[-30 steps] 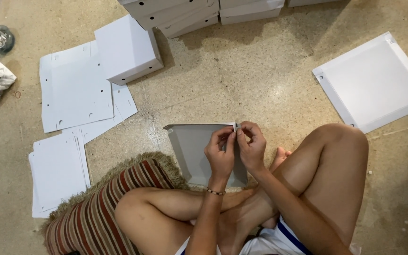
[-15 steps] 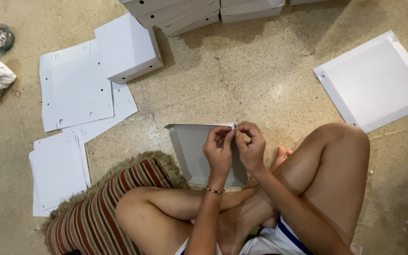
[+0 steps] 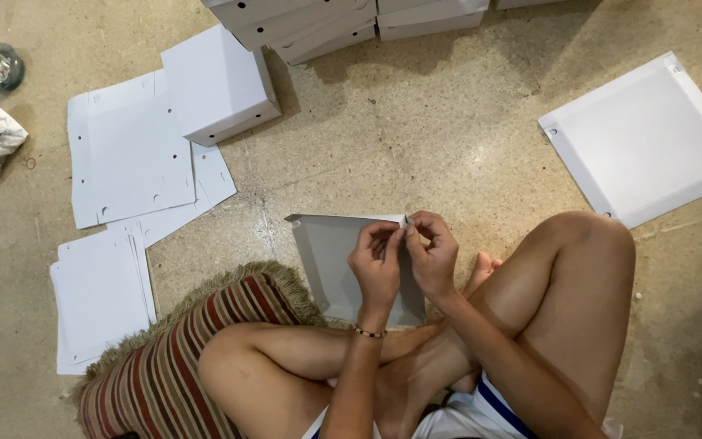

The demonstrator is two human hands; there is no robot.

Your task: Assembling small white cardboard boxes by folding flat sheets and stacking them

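The cardboard sheet (image 3: 331,260) at frame centre is half folded, your left hand (image 3: 375,264) and right hand (image 3: 432,256) both pinching its upper-right corner, while flat sheets (image 3: 127,167) at left await folding.

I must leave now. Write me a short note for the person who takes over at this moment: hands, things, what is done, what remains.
Left hand and right hand: both pinch the top right corner of the grey sheet, which stands tilted on the floor before the crossed legs.
Done: finished white boxes stacked at the top, one folded box and a tray-like piece lie apart.
Left: flat white sheets lie unfolded at the left.
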